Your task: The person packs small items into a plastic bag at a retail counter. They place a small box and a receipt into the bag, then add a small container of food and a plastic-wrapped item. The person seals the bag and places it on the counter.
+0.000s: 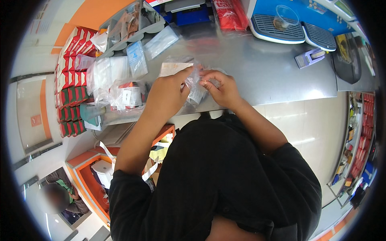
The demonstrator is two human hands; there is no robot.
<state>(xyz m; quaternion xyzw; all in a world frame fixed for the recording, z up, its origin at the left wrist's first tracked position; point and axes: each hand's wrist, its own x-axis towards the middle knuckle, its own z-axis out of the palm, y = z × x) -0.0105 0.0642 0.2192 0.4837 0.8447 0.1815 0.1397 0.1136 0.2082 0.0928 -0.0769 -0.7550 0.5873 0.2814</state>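
A clear plastic bag [195,79] lies near the front edge of the stainless steel counter [265,72], between my two hands. My left hand [172,92] grips its left side, and the thumb is partly hidden. With thumb and forefinger, my right hand [222,87] pinches the plastic on the other side. White paper with print [197,95] shows through the bag's lower part. Beyond my left hand is a piece of pale paper [175,68], its lower edge covered by the hand. Left of that hand sits another clear bag holding a red item with a white label [128,96].
Plastic packets [137,58] and a grey divided tray [129,28] lie back left, beside stacked red boxes [71,63]. A purple tape dispenser [309,58] stands at right. Behind it, a clear cup [286,15] rests on a drip tray [268,31]. Another person [74,195] is at lower left.
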